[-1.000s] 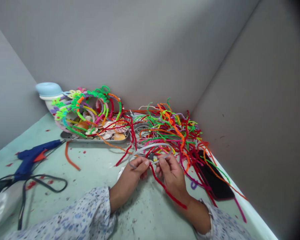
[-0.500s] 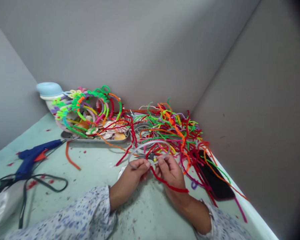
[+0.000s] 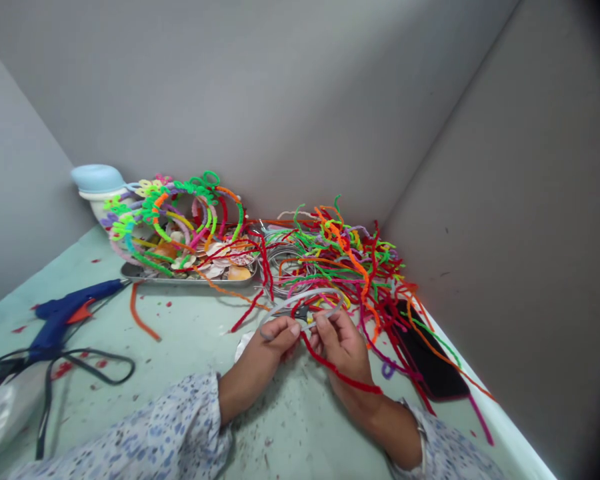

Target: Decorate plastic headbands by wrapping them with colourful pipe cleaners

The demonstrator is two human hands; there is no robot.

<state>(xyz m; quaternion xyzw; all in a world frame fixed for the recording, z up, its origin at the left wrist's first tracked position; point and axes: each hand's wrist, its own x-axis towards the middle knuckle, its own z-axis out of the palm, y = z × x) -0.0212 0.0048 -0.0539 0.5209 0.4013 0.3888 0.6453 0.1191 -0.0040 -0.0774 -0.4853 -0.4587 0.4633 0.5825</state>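
Observation:
Between both hands is a thin grey headband (image 3: 305, 293), its arc curving away from me above the fingers. My left hand (image 3: 264, 357) is closed, thumb and fingers pinching the band near the middle. My right hand (image 3: 347, 353) is closed too, gripping the band just to the right. A red pipe cleaner (image 3: 333, 367) passes by the band where the fingers meet, and its loose end hangs across the right wrist. Whether it is wrapped around the band I cannot tell. Dark scissors (image 3: 297, 312) lie partly hidden behind the headband.
A metal tray (image 3: 200, 281) holds shells and several colourful pipe-cleaner headbands (image 3: 155, 208), beside a blue-lidded white container (image 3: 100, 183). A heap of pipe cleaners (image 3: 345, 247) and a black phone (image 3: 433, 360) lie right. A blue glue gun (image 3: 63, 320) with its cord lies left.
The headband's arc has tilted lower, and its right side has shifted slightly right. The red pipe cleaner's loose end has moved slightly right and down. Both hands keep their grip.

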